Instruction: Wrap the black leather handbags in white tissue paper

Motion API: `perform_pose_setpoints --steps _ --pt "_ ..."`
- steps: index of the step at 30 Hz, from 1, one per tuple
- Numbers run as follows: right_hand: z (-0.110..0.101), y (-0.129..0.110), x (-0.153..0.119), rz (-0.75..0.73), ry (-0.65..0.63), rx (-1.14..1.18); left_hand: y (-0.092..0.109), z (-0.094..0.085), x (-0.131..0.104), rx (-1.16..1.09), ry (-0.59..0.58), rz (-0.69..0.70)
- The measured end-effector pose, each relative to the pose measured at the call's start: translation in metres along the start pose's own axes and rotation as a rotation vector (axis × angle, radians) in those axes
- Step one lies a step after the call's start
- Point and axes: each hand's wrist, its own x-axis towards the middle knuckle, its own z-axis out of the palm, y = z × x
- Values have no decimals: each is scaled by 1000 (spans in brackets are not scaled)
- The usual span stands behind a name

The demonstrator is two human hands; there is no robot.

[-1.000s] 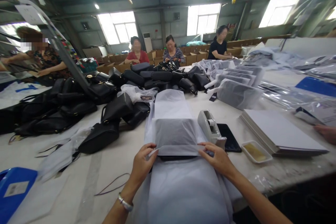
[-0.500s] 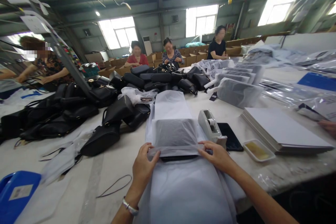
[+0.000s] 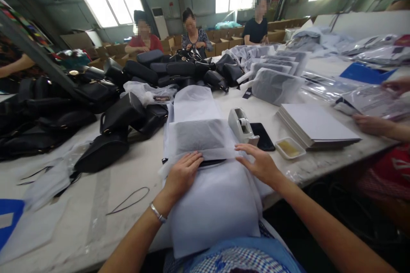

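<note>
A dark, box-shaped item wrapped in a translucent white bag (image 3: 200,133) lies in front of me; what is inside shows only as a grey shape. My left hand (image 3: 185,171) rests flat over the bag's near edge, fingers stretched out. At the right edge of the bag, my right hand (image 3: 259,163) has its fingers apart and grips nothing. A stack of white translucent bags (image 3: 214,204) lies closest to my body, under and beside my hands. Just beyond my right hand stands a tape dispenser (image 3: 240,126), with a black phone (image 3: 262,136) beside it.
Black handbags (image 3: 102,151) pile up at the left and back. To the right are stacked white boards (image 3: 317,121), a small tray (image 3: 290,148) and wrapped bags (image 3: 275,85). A co-worker's hand (image 3: 374,126) handles clear plastic there. Several people sit or stand across the table.
My view has tilted down and shifted right. My left hand has gone from pinching the bag's edge to lying flat on it. My right hand has let go of its corner.
</note>
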Motion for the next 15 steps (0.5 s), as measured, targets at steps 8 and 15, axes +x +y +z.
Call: perform_pose_setpoints --steps 8,15 --pt "17 -33 -78 -460 -296 -147 3 -1 -2 -64 17 -36" --pt "27 -38 -65 -462 -289 -85 5 -14 5 -86 -35 -44"
